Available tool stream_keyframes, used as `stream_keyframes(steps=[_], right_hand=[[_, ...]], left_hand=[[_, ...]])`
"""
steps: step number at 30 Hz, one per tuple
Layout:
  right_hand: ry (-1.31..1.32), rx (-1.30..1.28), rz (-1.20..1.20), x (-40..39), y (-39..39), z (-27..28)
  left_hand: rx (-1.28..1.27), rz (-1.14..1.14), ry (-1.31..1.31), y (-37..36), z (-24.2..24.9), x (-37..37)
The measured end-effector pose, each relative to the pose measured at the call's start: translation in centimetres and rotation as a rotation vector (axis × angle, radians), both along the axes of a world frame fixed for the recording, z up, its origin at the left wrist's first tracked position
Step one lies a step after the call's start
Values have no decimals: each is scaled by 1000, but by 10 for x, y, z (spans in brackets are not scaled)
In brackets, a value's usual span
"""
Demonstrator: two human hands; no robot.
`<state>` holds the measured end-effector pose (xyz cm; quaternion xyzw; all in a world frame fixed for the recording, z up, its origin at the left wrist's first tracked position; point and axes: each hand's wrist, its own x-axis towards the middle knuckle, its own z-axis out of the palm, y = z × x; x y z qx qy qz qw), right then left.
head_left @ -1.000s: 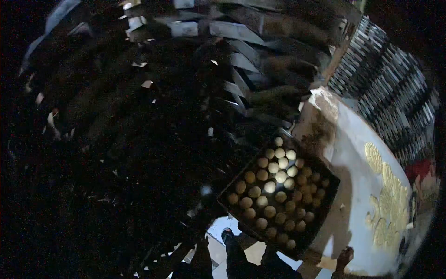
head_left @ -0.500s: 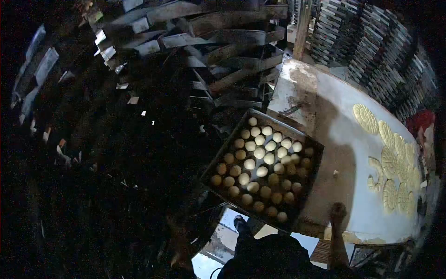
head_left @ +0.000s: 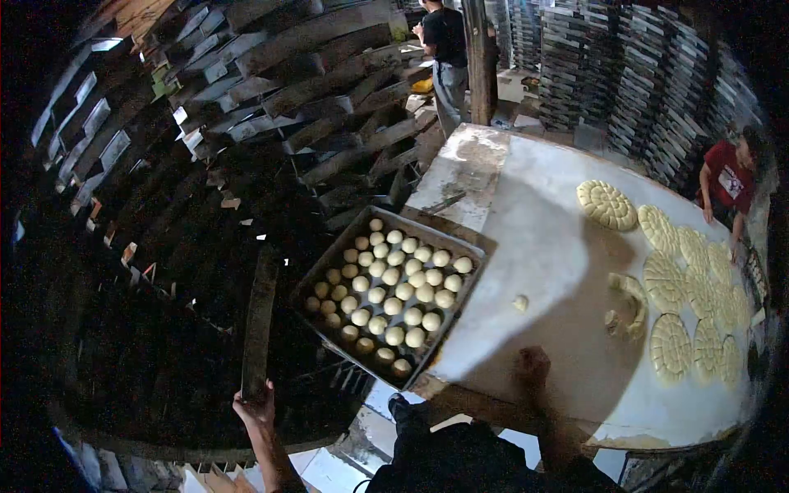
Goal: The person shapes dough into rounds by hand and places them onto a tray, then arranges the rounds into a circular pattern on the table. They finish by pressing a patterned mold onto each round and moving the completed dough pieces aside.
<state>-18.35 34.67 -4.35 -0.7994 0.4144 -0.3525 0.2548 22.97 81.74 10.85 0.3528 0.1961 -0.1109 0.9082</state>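
Note:
At the lower left, my left hand (head_left: 258, 404) grips the near end of a long, dark tray (head_left: 261, 324), seen edge-on beside the dark stacks. My right hand (head_left: 532, 366) is in shadow over the near side of the table, its fingers curled; whether it holds anything is too dark to tell. Between my hands a square metal tray (head_left: 470, 260) with rows of round dough balls (head_left: 393, 306) rests at the table's left edge. One small dough piece (head_left: 520, 303) lies on the tabletop, right of that tray.
Braided dough rounds (head_left: 606, 205) and a curved dough strip (head_left: 631, 304) lie on the white table (head_left: 542, 185). Stacked trays (head_left: 329, 90) rise at left and back right. A person in red (head_left: 728, 179) leans at the right edge; another (head_left: 449, 62) stands behind, near a post (head_left: 477, 62).
The view has shifted right, and both people show more fully. My left hand, dim before, is now clearly visible on the dark tray. My right hand appears further left, in shadow.

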Motion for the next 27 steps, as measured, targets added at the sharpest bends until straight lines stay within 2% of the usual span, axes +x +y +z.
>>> stream_keyframes(steps=[1,3,5,7,8,9,11,13,18,19,21,24,25,27], right_hand=[[-46,64,-22,0,-1,2],[-232,160,-41,-1,-2,23],[-525,215,-23,5,-2,105],[-923,112,93,11,14,201],[-863,83,205,-6,24,247],[-862,14,316,-18,32,285],[-879,-185,576,-39,54,350],[-912,-307,757,-46,75,385],[-925,-434,882,-42,111,418],[-924,-448,880,-40,117,420],[-916,-477,871,-32,126,421],[-909,-521,835,-22,134,423],[-906,-533,816,-18,135,423],[-892,-572,766,-15,136,421]], left_hand=[[30,32,57,-6,16,-18],[153,6,-242,-7,21,-69],[86,15,-196,-6,19,-77],[407,85,-343,-7,-8,-83],[574,116,-415,-4,-17,-89],[265,21,-235,-16,8,-96],[171,-25,-242,-27,-5,-86],[122,-85,-318,-54,-4,-88],[-29,-284,-402,-108,0,-85],[0,-260,-325,-110,-9,-76],[94,-284,-338,-116,-22,-62],[107,-303,-297,-124,-47,-36],[87,-270,-178,-123,-61,-24],[36,-333,-182,-128,-65,-15]])
